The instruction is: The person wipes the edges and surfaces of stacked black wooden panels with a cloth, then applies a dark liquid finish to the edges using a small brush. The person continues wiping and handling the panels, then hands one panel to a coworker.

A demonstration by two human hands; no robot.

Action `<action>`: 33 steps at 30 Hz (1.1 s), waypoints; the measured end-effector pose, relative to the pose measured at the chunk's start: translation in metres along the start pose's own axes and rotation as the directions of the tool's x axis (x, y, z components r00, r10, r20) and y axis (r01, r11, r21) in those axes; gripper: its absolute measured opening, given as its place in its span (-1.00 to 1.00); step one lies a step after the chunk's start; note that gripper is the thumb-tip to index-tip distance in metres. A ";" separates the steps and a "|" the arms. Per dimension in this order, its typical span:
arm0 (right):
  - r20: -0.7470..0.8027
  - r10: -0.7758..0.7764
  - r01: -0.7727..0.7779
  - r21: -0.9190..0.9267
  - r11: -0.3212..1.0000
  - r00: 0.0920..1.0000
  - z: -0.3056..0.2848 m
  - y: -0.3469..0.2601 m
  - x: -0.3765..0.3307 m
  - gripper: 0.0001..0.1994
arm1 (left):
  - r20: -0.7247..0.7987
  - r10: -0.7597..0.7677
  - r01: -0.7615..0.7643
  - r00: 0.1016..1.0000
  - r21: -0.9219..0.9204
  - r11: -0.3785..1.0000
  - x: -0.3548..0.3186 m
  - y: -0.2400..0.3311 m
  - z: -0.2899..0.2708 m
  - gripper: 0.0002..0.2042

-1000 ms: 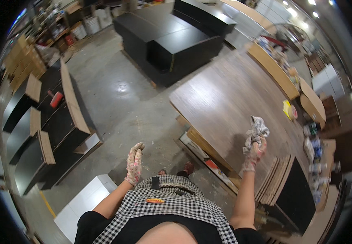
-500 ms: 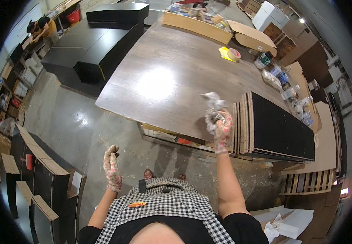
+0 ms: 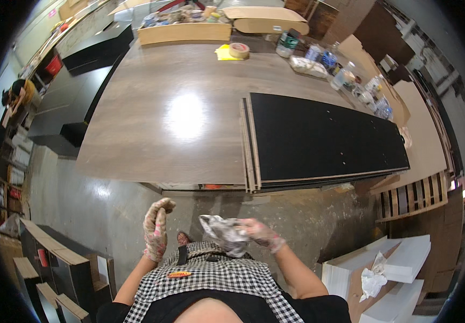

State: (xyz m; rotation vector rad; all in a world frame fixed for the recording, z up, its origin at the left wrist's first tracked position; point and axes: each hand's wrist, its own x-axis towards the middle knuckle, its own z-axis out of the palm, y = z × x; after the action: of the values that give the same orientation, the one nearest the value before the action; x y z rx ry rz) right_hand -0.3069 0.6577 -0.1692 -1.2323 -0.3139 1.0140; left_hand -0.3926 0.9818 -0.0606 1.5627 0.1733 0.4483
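My right hand (image 3: 262, 233), in a stained white-and-pink work glove, is closed on a crumpled grey-white rag (image 3: 226, 234) just in front of my apron. Loose folds of the rag hang to the left of the fingers. To the left, my gloved left hand (image 3: 156, 229) is raised with its fingers loosely bent and nothing visible in it. Both hands are short of the near edge of the brown wood-grain table (image 3: 135, 145). On the table's right part lies a leaning stack of black panels (image 3: 324, 140) with raw brown edges, apart from both hands.
A tape roll (image 3: 239, 50) on yellow paper, bottles (image 3: 342, 76) and a wooden tray (image 3: 184, 34) of supplies line the table's far side. Black furniture pieces (image 3: 71, 102) stand left, beyond which a person (image 3: 20, 97) bends. White boards (image 3: 350, 258) lie right, black panels (image 3: 63, 269) lower left.
My right hand has drawn the rag back from beside the panel stack to my apron. My view has turned right. The left hand stays raised; the panels now lean flatter, more spread out.
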 end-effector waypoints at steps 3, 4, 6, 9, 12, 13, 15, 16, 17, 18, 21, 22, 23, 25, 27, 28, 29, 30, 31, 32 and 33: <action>-0.405 -0.262 0.044 -0.474 0.879 0.876 -0.068 0.073 -0.065 -0.59 | 0.156 -0.096 0.102 0.983 -0.032 0.994 0.004 -0.001 0.033 -0.76; -0.539 -0.223 -0.226 -0.643 0.732 0.812 -0.082 0.094 -0.082 -0.62 | 0.235 -0.156 0.170 0.960 -0.043 0.984 0.005 -0.002 0.043 -0.76; -0.716 -0.064 -0.608 -0.634 0.477 0.696 -0.096 0.113 -0.111 -0.66 | 0.402 -0.237 0.239 0.884 0.046 0.970 0.011 -0.004 0.059 -0.76; -0.789 -0.076 -0.528 -0.475 0.703 0.609 -0.095 0.082 -0.171 -0.68 | 0.655 -0.234 0.049 0.719 0.287 0.957 0.022 -0.005 0.081 -0.78; -0.910 -0.257 0.589 -0.017 0.808 0.325 -0.066 0.034 -0.235 -0.70 | 0.849 -0.213 0.036 0.484 0.223 0.974 0.033 -0.006 0.106 -0.77; -0.961 -0.146 0.373 -0.050 0.927 0.236 -0.057 0.026 -0.236 -0.69 | 0.910 -0.103 -0.111 0.402 0.161 0.981 0.037 -0.006 0.113 -0.76; -0.996 -0.031 -0.793 -0.082 0.603 0.079 -0.037 0.015 -0.238 -0.63 | 0.968 -0.070 -0.032 0.241 0.080 0.996 0.042 -0.008 0.124 -0.73; -0.930 -0.230 -0.918 -0.335 0.212 0.286 -0.016 0.019 -0.241 -0.71 | 0.984 0.018 -0.142 0.178 0.008 0.990 0.043 -0.008 0.125 -0.72; -0.964 -0.255 -0.763 -0.219 0.608 0.074 -0.014 0.018 -0.237 -0.73 | 0.984 0.087 -0.251 0.156 -0.045 0.967 0.047 -0.010 0.130 -0.71; -0.966 -0.252 -0.208 -0.234 0.950 -0.059 -0.003 0.021 -0.245 -0.75 | 0.988 -0.052 -0.195 0.144 0.079 0.978 0.046 -0.009 0.128 -0.71; -0.944 -0.326 0.728 -0.189 0.659 0.050 0.009 0.025 -0.264 -0.66 | 0.982 -0.161 0.080 0.100 0.153 0.985 0.052 -0.006 0.129 -0.71; -0.943 -0.321 0.602 -0.210 0.770 0.082 0.005 0.021 -0.266 -0.66 | 0.996 -0.077 0.071 0.041 0.074 0.995 0.055 -0.003 0.130 -0.72; -0.957 -0.288 0.300 -0.287 0.910 -0.042 0.004 0.015 -0.272 -0.66 | 0.998 0.046 0.049 0.035 -0.047 0.998 0.058 0.001 0.129 -0.72; -0.801 -0.575 -0.066 -0.573 0.817 -0.165 0.003 -0.007 -0.270 -0.66 | 0.988 0.151 -0.021 -0.026 -0.152 0.988 0.068 0.011 0.128 -0.73; -0.830 -0.513 -0.076 -0.510 0.857 -0.217 -0.002 -0.068 -0.272 -0.65 | 0.997 0.070 -0.171 0.032 -0.063 0.983 0.082 0.026 0.122 -0.74; -0.774 -0.521 -0.055 -0.539 0.840 -0.360 0.005 -0.103 -0.273 -0.62 | 0.996 -0.024 0.029 0.086 0.021 0.999 0.088 0.035 0.119 -0.75; -0.706 -0.596 -0.092 -0.613 0.785 -0.381 0.011 -0.150 -0.279 -0.59 | 0.989 -0.088 0.190 0.117 0.065 0.980 0.095 0.044 0.117 -0.75; -0.630 -0.666 -0.133 -0.679 0.722 -0.399 0.019 -0.198 -0.283 -0.57 | 0.986 -0.050 0.124 0.159 0.030 0.992 0.103 0.051 0.116 -0.75; -0.624 -0.641 0.023 -0.724 0.689 -0.447 0.029 -0.248 -0.289 -0.58 | 0.975 0.083 -0.025 0.205 -0.080 0.997 0.110 0.058 0.117 -0.75; -0.628 -0.674 0.081 -0.752 0.654 -0.388 0.042 -0.293 -0.293 -0.60 | 0.963 0.107 0.027 0.246 -0.117 0.993 0.114 0.063 0.115 -0.76; -0.544 -0.801 0.238 -0.836 0.494 -0.250 0.050 -0.334 -0.291 -0.48 | 0.943 0.139 0.028 0.301 -0.154 0.988 0.118 0.066 0.114 -0.76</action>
State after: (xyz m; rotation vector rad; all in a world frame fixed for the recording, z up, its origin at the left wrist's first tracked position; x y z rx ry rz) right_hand -0.3457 0.4687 0.2327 -1.6289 0.0383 -1.0312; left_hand -0.2522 0.9182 0.0271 1.4439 -0.8669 -0.5059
